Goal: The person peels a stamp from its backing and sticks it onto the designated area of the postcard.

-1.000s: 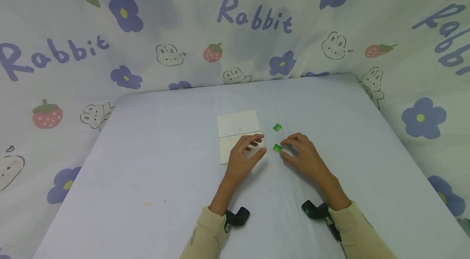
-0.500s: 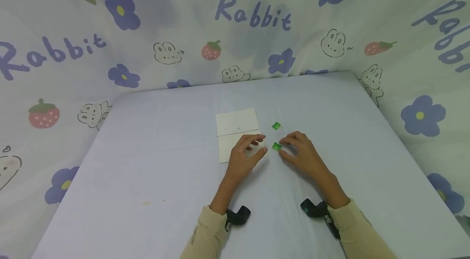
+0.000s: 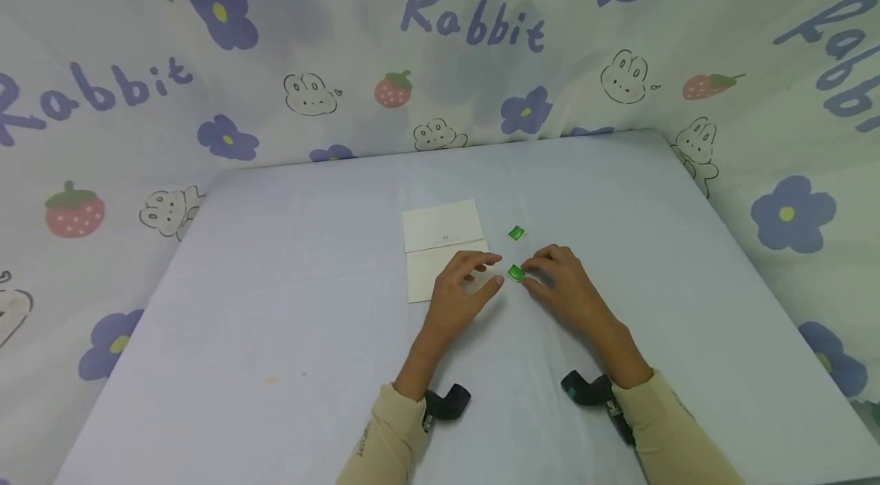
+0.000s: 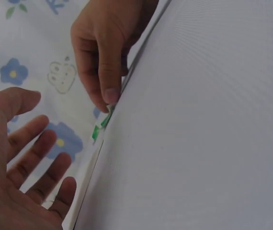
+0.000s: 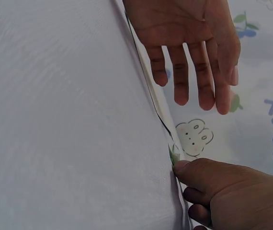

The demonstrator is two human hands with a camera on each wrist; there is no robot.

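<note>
Green square (image 3: 516, 273) is pinched at its edge by our right hand (image 3: 567, 286); our left hand (image 3: 457, 294) faces it, fingers loose and apart. The left wrist view shows the pinch side-on, though we can't tell if the square touches the table (image 3: 309, 271). The head view adds the card (image 3: 443, 224) face-on, partly covered by our left hand; a second square (image 3: 517, 233) lies beyond.

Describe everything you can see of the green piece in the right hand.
The green piece is small, thin and squarish, green with a pale border, perhaps paper or plastic. The right hand pinches its right edge. In the head view it sits below the other green piece; whether it touches the table is unclear.
</note>
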